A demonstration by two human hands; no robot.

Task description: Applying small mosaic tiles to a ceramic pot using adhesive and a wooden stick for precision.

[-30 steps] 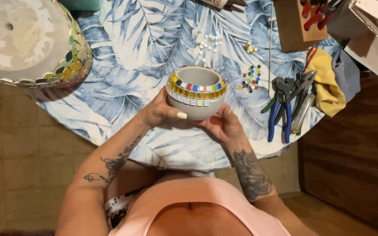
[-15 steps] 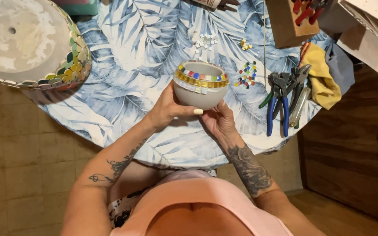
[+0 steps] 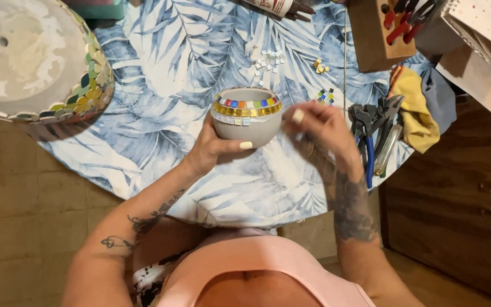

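Now the right hand [image 3: 319, 126] has let go, blurry with fingers apart, while the left hand [image 3: 214, 149] grips the bowl [image 3: 246, 116], its inside hidden.

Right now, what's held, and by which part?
Left hand grips the small grey bowl with a coloured mosaic-tile rim by its lower side wall. Right hand looks empty, blurred.
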